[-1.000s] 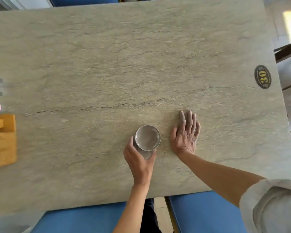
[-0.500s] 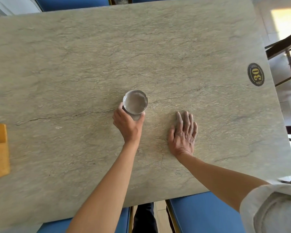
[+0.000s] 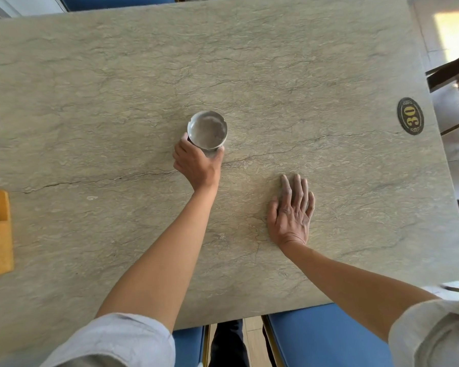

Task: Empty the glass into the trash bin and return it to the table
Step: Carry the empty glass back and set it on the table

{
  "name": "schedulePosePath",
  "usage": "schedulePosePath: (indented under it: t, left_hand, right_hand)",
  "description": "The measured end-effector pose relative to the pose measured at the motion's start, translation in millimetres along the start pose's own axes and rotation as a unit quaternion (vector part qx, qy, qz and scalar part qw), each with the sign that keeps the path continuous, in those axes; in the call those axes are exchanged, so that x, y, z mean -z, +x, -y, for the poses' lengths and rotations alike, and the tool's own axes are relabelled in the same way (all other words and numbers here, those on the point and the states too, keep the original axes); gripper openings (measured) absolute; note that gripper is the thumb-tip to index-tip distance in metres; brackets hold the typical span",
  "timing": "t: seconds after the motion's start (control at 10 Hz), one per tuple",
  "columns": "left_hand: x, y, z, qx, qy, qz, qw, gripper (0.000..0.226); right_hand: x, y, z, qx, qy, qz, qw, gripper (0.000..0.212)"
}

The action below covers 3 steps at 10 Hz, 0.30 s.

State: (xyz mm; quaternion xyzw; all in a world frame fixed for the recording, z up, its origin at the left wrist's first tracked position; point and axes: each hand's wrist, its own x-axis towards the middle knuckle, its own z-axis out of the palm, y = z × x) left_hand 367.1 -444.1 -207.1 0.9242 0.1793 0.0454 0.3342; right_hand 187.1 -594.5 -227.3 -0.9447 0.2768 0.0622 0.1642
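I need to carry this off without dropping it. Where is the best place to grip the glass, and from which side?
Grip the glass around its side wall below the rim, from the near side, as the left hand does now. It stands upright on the table with its mouth open to the top, so a sideways wrap likely keeps it level.

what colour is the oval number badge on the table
Black with gold "30" and trim, on the oval badge, head view.
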Motion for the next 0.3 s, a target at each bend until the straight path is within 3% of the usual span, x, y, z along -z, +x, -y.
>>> schedulePosePath:
  t: [0.3]
  left_hand:
    - [6, -13, 3, 0.012, -0.013, 0.018, 1.0, 0.092]
  right_hand:
    - [1, 0, 1, 0.009, 0.013, -0.016, 1.0, 0.062]
